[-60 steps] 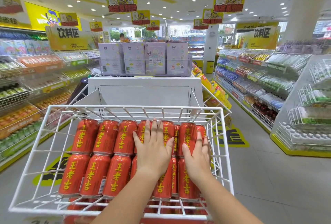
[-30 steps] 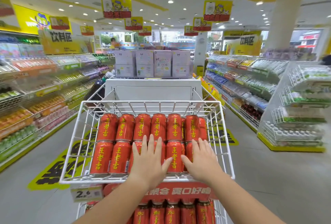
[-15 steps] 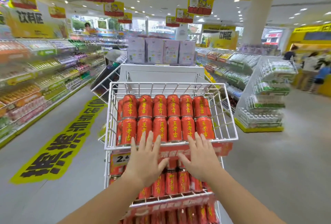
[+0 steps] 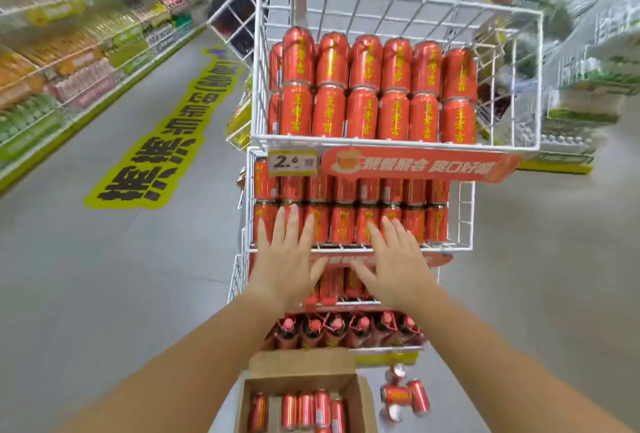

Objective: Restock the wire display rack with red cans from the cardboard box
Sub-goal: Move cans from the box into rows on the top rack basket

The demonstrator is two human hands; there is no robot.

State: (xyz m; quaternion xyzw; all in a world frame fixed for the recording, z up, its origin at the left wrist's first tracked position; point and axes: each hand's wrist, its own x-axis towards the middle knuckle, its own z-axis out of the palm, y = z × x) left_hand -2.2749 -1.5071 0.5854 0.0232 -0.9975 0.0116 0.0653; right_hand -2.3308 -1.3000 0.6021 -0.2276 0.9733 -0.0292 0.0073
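Note:
A white wire display rack [image 4: 504, 13] stands in front of me. Its top basket holds two stacked rows of red cans [image 4: 363, 86] with yellow characters. The lower tiers also hold red cans [image 4: 349, 221]. My left hand [image 4: 285, 259] and my right hand [image 4: 394, 259] hover flat, fingers spread, in front of the second tier, holding nothing. On the floor below stands an open cardboard box [image 4: 301, 368] with several red cans [image 4: 304, 410] inside. A few loose red cans [image 4: 403, 396] lie on the floor to the right of the box.
A price tag [image 4: 292, 162] and a red banner [image 4: 420, 164] hang under the top basket. The bottom tier holds red-topped bottles [image 4: 346, 328]. Stocked shelves run along the left [image 4: 62, 62] and the right [image 4: 581, 79]. A yellow floor sticker [image 4: 162, 148] lies in the left aisle.
My view has tilted down, so the lower tiers, the cardboard box and the loose cans have come into sight. Both hands have dropped from the top basket to the second tier, still flat.

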